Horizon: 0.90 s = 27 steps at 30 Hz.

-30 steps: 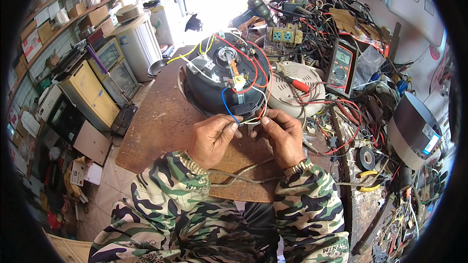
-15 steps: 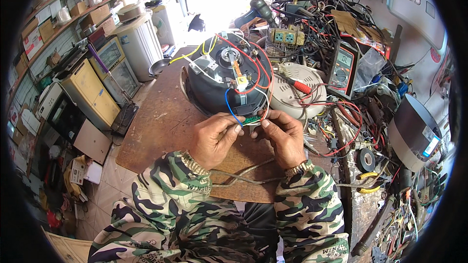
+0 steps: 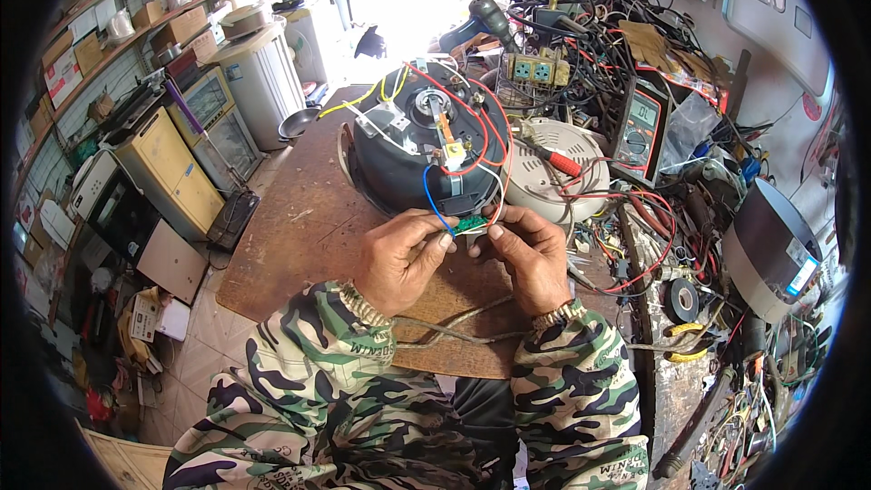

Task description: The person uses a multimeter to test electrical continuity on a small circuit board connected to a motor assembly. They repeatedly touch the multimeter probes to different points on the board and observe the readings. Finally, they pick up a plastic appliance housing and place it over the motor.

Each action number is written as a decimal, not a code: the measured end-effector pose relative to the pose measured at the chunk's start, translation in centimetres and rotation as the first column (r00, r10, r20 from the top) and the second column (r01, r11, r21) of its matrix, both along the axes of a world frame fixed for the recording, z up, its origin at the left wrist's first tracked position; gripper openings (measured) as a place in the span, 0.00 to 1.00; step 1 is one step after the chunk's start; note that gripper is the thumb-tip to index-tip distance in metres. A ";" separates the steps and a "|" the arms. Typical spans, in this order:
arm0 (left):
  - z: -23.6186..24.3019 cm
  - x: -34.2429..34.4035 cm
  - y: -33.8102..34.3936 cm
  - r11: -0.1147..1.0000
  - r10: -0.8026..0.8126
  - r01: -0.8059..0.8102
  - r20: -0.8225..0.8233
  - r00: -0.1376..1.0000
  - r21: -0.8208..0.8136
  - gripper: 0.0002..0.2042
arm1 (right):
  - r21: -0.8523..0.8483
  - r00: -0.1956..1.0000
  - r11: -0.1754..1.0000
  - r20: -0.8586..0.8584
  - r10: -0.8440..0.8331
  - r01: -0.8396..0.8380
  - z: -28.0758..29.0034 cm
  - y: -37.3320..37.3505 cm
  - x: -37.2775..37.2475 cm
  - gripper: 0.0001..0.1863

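The green circuit board (image 3: pixel 470 224) has been turned since 1 second ago: it showed then as a thin pale strip, and its green face now shows between the fingers. The 2 hands have hardly shifted.

There is 1 such board, just in front of the near edge of 1 upturned black housing (image 3: pixel 392 168) on the wooden tabletop (image 3: pixel 290 245). 1 blue wire (image 3: pixel 427 189) curves from the housing to the board's left end. Red wires (image 3: pixel 484 132) loop over the housing; their overlaps make the count unclear. To the right are 1 pale vented cover (image 3: pixel 544 197), 1 multimeter (image 3: pixel 641 134), 1 roll of black tape (image 3: pixel 672 307) and 1 pair of yellow-handled pliers (image 3: pixel 687 356).

The left hand (image 3: pixel 399 260) is nearly closed, thumb and index finger pinching the board's left end beside the blue wire. The right hand (image 3: pixel 530 256) pinches the right end likewise, its other fingers curled and partly hidden.
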<state>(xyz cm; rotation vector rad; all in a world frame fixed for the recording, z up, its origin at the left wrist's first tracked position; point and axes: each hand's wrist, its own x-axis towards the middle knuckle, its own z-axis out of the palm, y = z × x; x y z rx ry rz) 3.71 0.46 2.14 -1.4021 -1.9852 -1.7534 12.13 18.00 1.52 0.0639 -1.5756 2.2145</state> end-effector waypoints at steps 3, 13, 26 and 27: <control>0.0 -0.1 0.1 1.000 -0.004 0.004 -0.007 1.000 0.002 0.09 | 0.005 1.000 1.000 0.004 -0.007 0.007 -0.1 0.1 0.0 0.11; -0.2 -0.2 0.1 1.000 -0.008 0.009 0.028 1.000 -0.019 0.09 | -0.003 1.000 1.000 0.006 -0.009 0.009 -0.1 0.1 0.1 0.11; -0.8 -0.6 -0.1 0.998 -0.034 0.038 0.099 0.994 -0.043 0.11 | 0.051 1.000 0.999 -0.011 0.001 -0.001 -0.4 0.2 0.1 0.12; -0.7 -0.5 -0.1 0.998 -0.038 0.042 0.104 0.994 -0.042 0.11 | 0.056 1.000 0.998 -0.015 -0.003 0.004 -0.4 0.2 0.1 0.12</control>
